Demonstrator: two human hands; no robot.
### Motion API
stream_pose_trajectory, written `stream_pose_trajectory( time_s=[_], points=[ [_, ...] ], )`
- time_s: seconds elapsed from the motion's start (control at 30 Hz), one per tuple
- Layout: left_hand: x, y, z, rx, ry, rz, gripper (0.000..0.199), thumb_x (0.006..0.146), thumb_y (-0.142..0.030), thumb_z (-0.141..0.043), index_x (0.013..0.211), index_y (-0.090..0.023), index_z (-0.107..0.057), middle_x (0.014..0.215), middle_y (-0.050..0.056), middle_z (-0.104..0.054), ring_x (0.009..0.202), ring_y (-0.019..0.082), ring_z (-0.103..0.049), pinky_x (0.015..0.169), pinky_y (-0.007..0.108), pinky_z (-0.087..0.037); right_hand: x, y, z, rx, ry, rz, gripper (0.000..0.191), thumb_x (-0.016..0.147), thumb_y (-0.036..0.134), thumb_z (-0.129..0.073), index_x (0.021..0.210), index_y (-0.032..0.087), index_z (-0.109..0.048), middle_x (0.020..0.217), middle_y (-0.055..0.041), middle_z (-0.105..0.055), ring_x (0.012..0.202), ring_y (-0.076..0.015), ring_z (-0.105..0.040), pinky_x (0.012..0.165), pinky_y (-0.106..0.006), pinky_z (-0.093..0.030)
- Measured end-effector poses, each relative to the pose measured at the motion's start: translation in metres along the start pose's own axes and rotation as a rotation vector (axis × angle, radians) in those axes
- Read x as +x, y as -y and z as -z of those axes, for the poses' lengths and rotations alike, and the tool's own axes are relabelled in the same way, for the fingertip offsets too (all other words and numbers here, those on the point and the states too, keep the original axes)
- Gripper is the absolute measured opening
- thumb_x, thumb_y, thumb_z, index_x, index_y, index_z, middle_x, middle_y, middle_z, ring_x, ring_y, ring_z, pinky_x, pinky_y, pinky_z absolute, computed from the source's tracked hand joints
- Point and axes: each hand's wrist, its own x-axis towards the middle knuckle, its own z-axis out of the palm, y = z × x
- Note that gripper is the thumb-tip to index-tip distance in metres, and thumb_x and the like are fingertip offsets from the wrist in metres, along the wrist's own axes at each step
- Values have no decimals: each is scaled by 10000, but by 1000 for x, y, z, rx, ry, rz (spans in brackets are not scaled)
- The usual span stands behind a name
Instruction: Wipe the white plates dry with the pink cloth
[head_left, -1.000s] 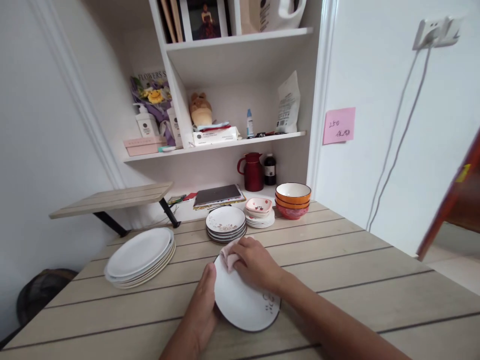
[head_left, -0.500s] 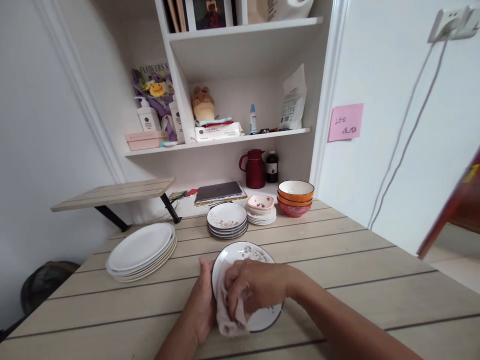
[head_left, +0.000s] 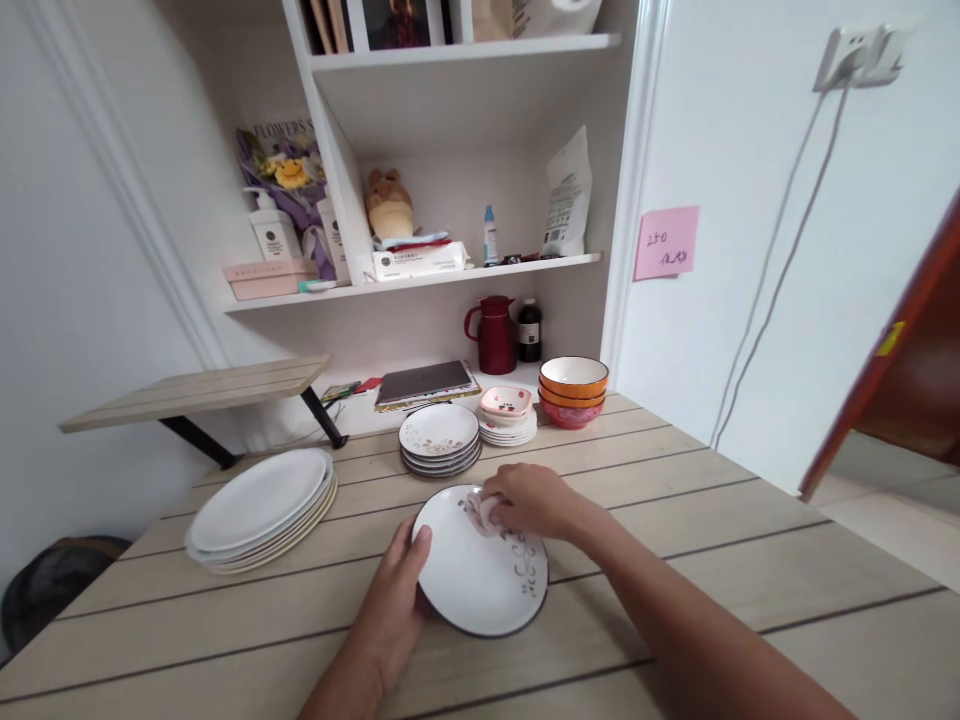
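A white plate (head_left: 472, 580) with a dark rim and a grey-brown flower pattern is tilted above the wooden table. My left hand (head_left: 397, 590) grips its left edge, thumb on the upper face and the other fingers behind. At the plate's far right edge, my right hand (head_left: 529, 500) is closed on a pale pink cloth (head_left: 489, 512) pressed against the rim. Most of the cloth is hidden by the fingers. Just beyond stands a stack of matching flowered plates (head_left: 439, 432).
White oval plates (head_left: 259, 500) are piled at the left, near a small raised wooden stand (head_left: 202, 385). Small dishes (head_left: 507, 402) and orange and red bowls (head_left: 574, 385) stand at the back. Behind them are a laptop (head_left: 424, 382), a red jug (head_left: 496, 335) and a dark bottle (head_left: 529, 330).
My right hand has moved with the cloth from the plate's middle and left to its far edge. The plate has turned, so its pattern now lies on the right. The view has shifted slightly.
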Motion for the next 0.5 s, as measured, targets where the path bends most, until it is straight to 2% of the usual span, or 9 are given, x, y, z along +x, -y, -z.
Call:
stream_pose_trajectory(
  time_s=[0.07, 0.13, 0.27, 0.4, 0.5],
  points=[
    [0, 1, 0, -30, -3, -4, 508, 747, -445, -678, 1177, -198, -569, 1043, 102, -716, 905, 237, -672, 781, 345, -513, 5, 13, -13, -9, -64, -31, 244, 829, 264, -510, 1010, 227, -670, 1026, -83, -646, 907, -228, -597, 701, -286, -387],
    [2, 2, 2, -78, 8, -7, 510, 745, -427, -687, 1181, -188, -572, 1045, 103, -716, 936, 234, -664, 821, 342, -499, 8, 25, -23, -8, -105, -29, 260, 863, 253, -466, 1054, 220, -638, 1054, -89, -620, 945, -228, -581, 738, -295, -390],
    [8, 6, 5, -172, 88, 10, 559, 789, -485, -621, 1245, -170, -553, 1086, 124, -708, 1015, 254, -640, 884, 366, -474, 7, 32, -31, 91, -161, 144, 262, 847, 224, -508, 1080, 253, -624, 1049, -57, -597, 1000, -214, -547, 799, -287, -388],
    [10, 5, 6, -225, 194, 1, 660, 799, -652, -460, 1239, -172, -572, 1127, 128, -698, 1069, 270, -618, 915, 384, -464, 4, 33, -27, 223, -60, 410, 247, 787, 193, -605, 1013, 274, -665, 1021, -25, -590, 961, -183, -549, 814, -261, -392],
    [8, 1, 5, -206, 221, 37, 649, 806, -634, -469, 1234, -160, -581, 1126, 136, -699, 1050, 285, -631, 908, 400, -473, 1, 39, -23, 287, 71, 610, 236, 759, 172, -656, 973, 266, -687, 992, 0, -591, 929, -153, -560, 823, -231, -394]
  ],
)
